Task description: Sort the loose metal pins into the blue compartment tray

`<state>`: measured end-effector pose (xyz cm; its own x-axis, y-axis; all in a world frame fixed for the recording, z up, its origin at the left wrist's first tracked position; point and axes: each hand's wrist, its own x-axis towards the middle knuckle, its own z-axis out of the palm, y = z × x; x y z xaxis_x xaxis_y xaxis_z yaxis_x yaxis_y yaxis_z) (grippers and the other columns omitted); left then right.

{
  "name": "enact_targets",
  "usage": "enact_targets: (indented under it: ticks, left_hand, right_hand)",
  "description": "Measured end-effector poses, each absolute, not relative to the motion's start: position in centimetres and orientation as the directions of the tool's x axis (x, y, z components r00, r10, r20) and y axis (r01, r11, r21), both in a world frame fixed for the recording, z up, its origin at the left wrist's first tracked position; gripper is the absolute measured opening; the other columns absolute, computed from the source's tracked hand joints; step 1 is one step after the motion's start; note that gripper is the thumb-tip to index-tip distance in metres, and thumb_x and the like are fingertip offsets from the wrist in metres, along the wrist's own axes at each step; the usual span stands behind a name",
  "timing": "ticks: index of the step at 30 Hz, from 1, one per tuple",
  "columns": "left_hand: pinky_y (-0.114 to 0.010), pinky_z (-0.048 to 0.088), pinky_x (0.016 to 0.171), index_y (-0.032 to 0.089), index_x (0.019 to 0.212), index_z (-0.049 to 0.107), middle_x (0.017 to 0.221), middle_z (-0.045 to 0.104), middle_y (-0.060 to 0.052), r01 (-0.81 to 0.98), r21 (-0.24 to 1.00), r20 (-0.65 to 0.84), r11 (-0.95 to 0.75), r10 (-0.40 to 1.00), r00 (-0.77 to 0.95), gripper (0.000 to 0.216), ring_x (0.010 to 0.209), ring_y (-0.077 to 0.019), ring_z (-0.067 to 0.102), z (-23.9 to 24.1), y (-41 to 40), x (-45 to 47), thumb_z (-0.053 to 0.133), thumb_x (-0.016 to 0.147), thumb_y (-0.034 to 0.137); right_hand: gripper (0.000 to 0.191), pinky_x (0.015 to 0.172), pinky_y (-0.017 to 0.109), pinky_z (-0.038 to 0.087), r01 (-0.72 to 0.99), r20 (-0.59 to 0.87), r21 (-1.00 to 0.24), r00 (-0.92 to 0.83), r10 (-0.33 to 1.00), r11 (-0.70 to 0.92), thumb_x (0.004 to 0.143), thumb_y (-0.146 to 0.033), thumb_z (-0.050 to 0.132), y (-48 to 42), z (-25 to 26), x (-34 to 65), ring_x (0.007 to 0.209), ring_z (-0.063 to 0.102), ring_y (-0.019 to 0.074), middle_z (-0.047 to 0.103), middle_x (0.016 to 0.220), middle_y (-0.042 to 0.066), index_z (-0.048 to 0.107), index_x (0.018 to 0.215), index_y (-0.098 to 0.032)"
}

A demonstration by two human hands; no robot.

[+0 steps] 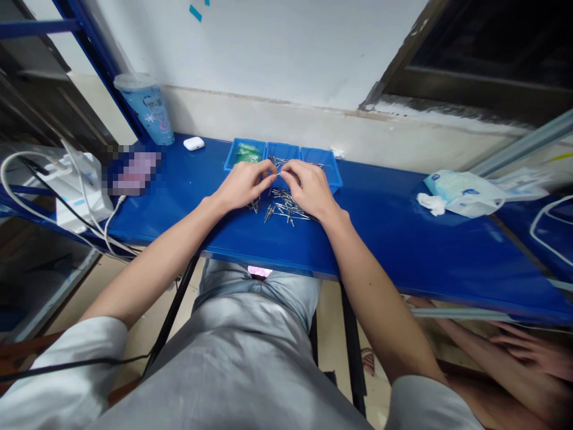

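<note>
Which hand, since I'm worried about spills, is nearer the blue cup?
Left. The left hand is right of the cup; the right hand is farther right, beyond the left one.

Silvery pins (289,209), blue trays (332,171)

No lettering can be read. Small print and a white snowflake-like mark (149,118) are borne by the blue cup (154,104), beyond and left of the fingers (264,185); a blurred blue logo (471,192) is carried by the tissue pack (447,186) to their right.
</note>
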<state>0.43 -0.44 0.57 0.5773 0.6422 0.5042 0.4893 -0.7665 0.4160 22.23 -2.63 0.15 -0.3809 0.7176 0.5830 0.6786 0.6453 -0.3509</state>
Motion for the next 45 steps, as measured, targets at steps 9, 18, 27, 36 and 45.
enact_targets:
  ticks: [9, 18, 27, 36, 45]
  left_hand:
    - [-0.029, 0.04, 0.067, 0.018, 0.107, 0.068, 0.073, 0.067, 0.0, 0.482, 0.414, 0.513, -0.772, 0.635, 0.577, 0.029, 0.065, -0.0161, 0.06, 0.54, -0.38, 0.45, 0.052, 0.105, 0.043]
    - [-0.029, 0.04, 0.067, 0.019, 0.107, 0.069, 0.073, 0.068, 0.0, 0.483, 0.413, 0.515, -0.772, 0.635, 0.575, 0.026, 0.064, -0.0162, 0.059, 0.51, -0.35, 0.41, 0.054, 0.105, 0.04]
    - [-0.03, 0.039, 0.068, 0.019, 0.107, 0.068, 0.074, 0.067, 0.0, 0.475, 0.409, 0.521, -0.779, 0.627, 0.579, 0.025, 0.064, -0.0164, 0.059, 0.47, -0.3, 0.43, 0.054, 0.105, 0.04]
    - [-0.03, 0.041, 0.068, 0.019, 0.107, 0.067, 0.074, 0.067, 0.0, 0.483, 0.403, 0.518, -0.777, 0.629, 0.58, 0.028, 0.065, -0.0164, 0.06, 0.57, -0.36, 0.44, 0.052, 0.106, 0.043]
    - [-0.03, 0.04, 0.068, 0.02, 0.107, 0.068, 0.074, 0.068, -0.001, 0.484, 0.419, 0.508, -0.768, 0.64, 0.577, 0.027, 0.065, -0.0173, 0.06, 0.57, -0.36, 0.47, 0.053, 0.104, 0.042]
  right_hand:
    - [0.022, 0.08, 0.037, 0.042, 0.676, 0.585, -0.353, -0.381, 0.716, 0.647, 0.107, -0.033, 0.048, -2.63, 0.14, 22.24, 0.087, 0.062, 0.0245, 0.072, 0.097, 0.008, 0.065, 0.098, -0.022]
    - [0.023, 0.079, 0.037, 0.042, 0.679, 0.584, -0.352, -0.379, 0.718, 0.644, 0.107, -0.033, 0.047, -2.66, 0.21, 22.22, 0.086, 0.062, 0.0243, 0.072, 0.097, 0.008, 0.066, 0.098, -0.022]
    - [0.021, 0.079, 0.037, 0.041, 0.686, 0.573, -0.358, -0.375, 0.729, 0.633, 0.106, -0.031, 0.048, -2.72, 0.29, 22.18, 0.086, 0.062, 0.0244, 0.073, 0.098, 0.008, 0.066, 0.098, -0.022]
    - [0.024, 0.081, 0.037, 0.042, 0.685, 0.562, -0.363, -0.38, 0.735, 0.632, 0.107, -0.034, 0.047, -2.62, 0.24, 22.28, 0.088, 0.062, 0.0246, 0.073, 0.099, 0.008, 0.066, 0.1, -0.022]
    - [0.028, 0.08, 0.038, 0.042, 0.685, 0.567, -0.361, -0.377, 0.732, 0.632, 0.108, -0.039, 0.046, -2.67, 0.25, 22.25, 0.087, 0.062, 0.0251, 0.074, 0.098, 0.008, 0.067, 0.099, -0.023]
